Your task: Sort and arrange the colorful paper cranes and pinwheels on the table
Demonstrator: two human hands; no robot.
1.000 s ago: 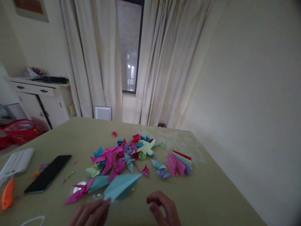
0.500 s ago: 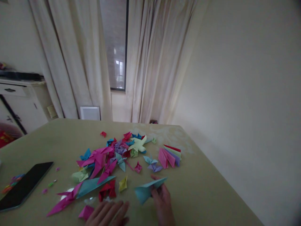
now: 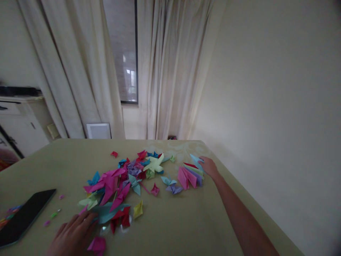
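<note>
My right hand (image 3: 208,166) is stretched out to the far right of the table, fingers closed on a light blue folded paper piece (image 3: 196,160) held over a row of folded paper pieces (image 3: 191,175) in pink, purple, green and red. My left hand (image 3: 71,236) rests flat near the table's front edge, fingers spread, touching a teal folded paper (image 3: 106,212). A pink folded scrap (image 3: 97,245) lies just right of it. Between the hands spreads a heap of coloured origami shapes (image 3: 128,174).
A black phone (image 3: 23,217) lies at the left of the olive table (image 3: 170,227), with small coloured bits beside it. Curtains, a window and a white cabinet stand behind. A plain wall runs close along the table's right edge.
My right hand has carried the light blue folded piece from near the front edge out to the row of folded pieces at the far right. My left hand has shifted left onto the teal paper.
</note>
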